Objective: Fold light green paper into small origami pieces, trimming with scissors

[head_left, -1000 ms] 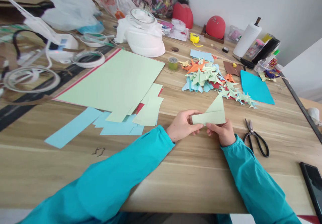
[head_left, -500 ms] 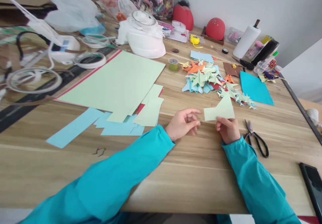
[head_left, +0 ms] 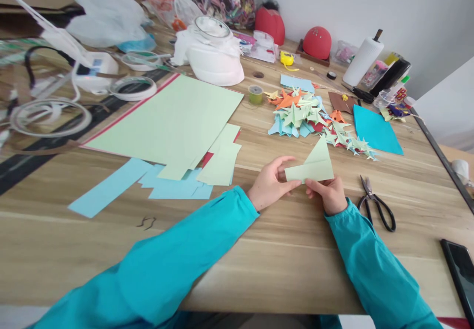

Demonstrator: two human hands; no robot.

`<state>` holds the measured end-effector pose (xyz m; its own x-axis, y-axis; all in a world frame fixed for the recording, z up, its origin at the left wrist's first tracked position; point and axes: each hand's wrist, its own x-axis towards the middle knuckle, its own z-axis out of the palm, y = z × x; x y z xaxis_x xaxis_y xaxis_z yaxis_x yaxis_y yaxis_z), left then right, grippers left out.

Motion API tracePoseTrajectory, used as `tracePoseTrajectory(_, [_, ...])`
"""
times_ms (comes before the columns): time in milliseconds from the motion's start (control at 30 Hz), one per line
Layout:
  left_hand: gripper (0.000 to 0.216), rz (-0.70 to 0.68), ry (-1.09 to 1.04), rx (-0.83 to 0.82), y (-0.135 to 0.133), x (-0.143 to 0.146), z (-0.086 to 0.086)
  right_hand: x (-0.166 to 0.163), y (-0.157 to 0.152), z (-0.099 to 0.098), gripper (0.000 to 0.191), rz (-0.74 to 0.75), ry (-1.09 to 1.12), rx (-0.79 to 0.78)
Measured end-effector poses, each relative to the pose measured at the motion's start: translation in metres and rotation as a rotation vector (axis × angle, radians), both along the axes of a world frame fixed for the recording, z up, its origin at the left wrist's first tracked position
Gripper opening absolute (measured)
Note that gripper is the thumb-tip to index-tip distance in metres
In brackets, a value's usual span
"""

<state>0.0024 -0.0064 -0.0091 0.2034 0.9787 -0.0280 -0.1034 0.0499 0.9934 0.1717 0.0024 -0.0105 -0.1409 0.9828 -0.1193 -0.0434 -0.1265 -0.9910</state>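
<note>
Green paper [head_left: 310,167] hovering just above table [head_left: 259,250], near centre; triangular flap folded, shape seemingly unfinished. Left hand [head_left: 268,188] pinching its left end, right hand [head_left: 328,193] gripping lower edge. Scissors [head_left: 377,203] lying right; finished folded shapes [head_left: 296,114] lying far.

Both forearms, in teal sleeves, reach in over the near edge of the tabletop [head_left: 266,270]. The left hand [head_left: 268,189] and right hand [head_left: 330,196] sit close together, fingers [head_left: 314,185] pinched shut.
</note>
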Motion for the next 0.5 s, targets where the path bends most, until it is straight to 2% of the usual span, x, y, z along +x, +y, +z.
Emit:
tracePoseTrajectory(100, [0.067, 0.189, 0.253, 0.407, -0.002, 0.0, -0.004, 0.0, 0.0, 0.0, 0.022, -0.027, 0.004, -0.01])
tracePoseTrajectory(167, [0.045, 0.25, 0.474, 0.718, -0.004, -0.002, -0.003, 0.0, 0.0, 0.0, 0.024, -0.031, 0.003, -0.014])
tracePoseTrajectory(233, [0.019, 0.253, 0.629, 0.934, -0.005, -0.003, -0.001, 0.001, 0.0, -0.001, 0.024, -0.005, -0.013, -0.012])
tracePoseTrajectory(300, [0.009, 0.233, 0.708, 1.053, -0.005, -0.004, 0.001, 0.002, 0.0, -0.001, 0.024, 0.029, -0.032, -0.01])
tracePoseTrajectory(400, [0.017, 0.191, 0.754, 1.123, -0.004, -0.007, 0.001, 0.001, 0.0, -0.003, 0.029, 0.075, -0.066, 0.01])
tracePoseTrajectory(500, [0.021, 0.206, 0.764, 1.125, -0.001, -0.011, -0.001, 0.0, -0.001, -0.005, 0.028, -0.045, -0.124, 0.167])
